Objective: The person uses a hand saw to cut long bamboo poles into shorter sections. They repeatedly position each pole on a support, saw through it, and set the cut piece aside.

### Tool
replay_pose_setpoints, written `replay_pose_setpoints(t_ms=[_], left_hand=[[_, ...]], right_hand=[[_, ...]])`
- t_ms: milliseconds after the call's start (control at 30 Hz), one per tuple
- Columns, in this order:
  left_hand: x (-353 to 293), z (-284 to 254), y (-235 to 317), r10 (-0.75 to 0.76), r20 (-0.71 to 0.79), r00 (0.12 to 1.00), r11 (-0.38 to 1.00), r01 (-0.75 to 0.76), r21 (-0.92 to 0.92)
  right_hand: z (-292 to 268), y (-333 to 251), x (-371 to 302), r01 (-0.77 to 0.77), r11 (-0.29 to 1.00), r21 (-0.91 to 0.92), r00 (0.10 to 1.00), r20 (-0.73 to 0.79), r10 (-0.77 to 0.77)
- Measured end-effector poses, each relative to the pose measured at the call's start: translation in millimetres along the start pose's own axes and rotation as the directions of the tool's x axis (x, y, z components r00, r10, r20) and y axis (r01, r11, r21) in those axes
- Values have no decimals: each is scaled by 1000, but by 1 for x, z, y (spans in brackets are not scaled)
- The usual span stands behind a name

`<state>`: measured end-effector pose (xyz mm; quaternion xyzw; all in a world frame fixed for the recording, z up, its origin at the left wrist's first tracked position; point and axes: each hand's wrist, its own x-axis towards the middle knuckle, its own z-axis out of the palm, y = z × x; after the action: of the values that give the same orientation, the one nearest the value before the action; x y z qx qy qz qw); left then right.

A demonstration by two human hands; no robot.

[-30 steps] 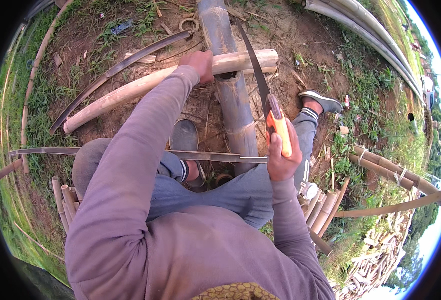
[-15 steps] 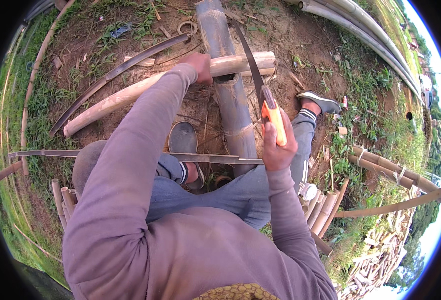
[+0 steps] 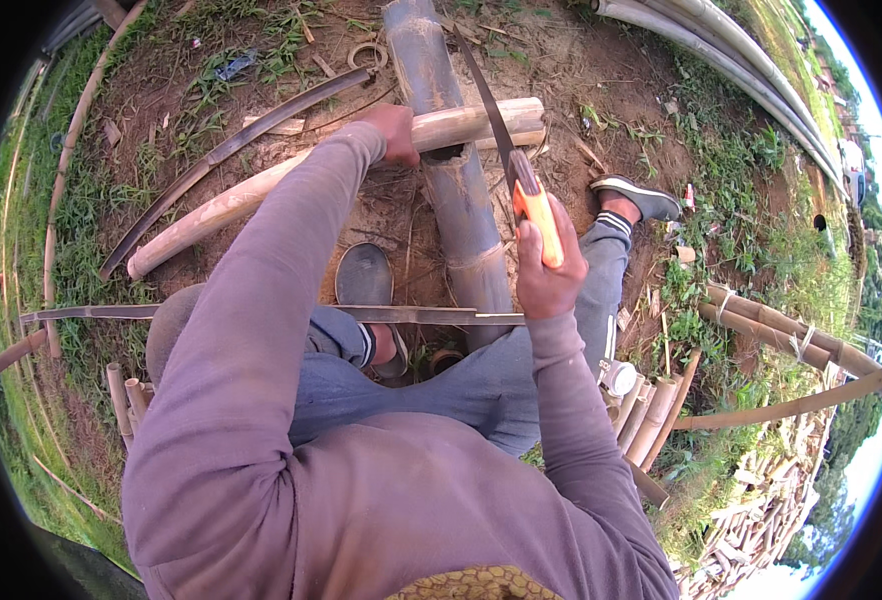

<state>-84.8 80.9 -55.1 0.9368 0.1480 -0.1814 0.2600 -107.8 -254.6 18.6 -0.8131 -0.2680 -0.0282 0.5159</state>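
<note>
A pale, peeled bamboo pole (image 3: 201, 222) lies across a thick grey bamboo trunk (image 3: 468, 215) on the ground. The trunk has a dark opening just below the pole. My left hand (image 3: 397, 135) is closed around the pole, a little left of the trunk. In my right hand (image 3: 553, 275) is a handsaw (image 3: 538, 222), gripped by its orange handle. Its long dark blade points away from me and crosses the pole near the right end. Whether the teeth bite into the pole, I cannot tell. Beneath that end a second pale piece (image 3: 521, 140) shows.
A dark split bamboo strip (image 3: 211, 160) curves along the left. Another strip (image 3: 416, 315) runs across in front of my body. Bamboo rails (image 3: 771, 325) stand at right, long poles (image 3: 721, 45) at far right. My shoes (image 3: 365, 275) rest either side of the trunk.
The saw and my right hand have moved a little forward and to the left. My left hand keeps its hold on the pole. The view has shifted slightly.
</note>
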Motion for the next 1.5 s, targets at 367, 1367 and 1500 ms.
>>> replay_pose_setpoints(t_ms=[367,1367,1500], left_hand=[[14,18,-11,64,68,996,997,-61,-45],[-42,15,11,-137,-157,978,983,153,100],[-33,18,18,-125,-131,984,985,139,106]], right_hand=[[3,2,11,-9,1000,-2,1000,5,9],[-18,-11,-18,72,993,-92,997,26,-70],[30,-2,53,-26,999,26,1000,13,26]])
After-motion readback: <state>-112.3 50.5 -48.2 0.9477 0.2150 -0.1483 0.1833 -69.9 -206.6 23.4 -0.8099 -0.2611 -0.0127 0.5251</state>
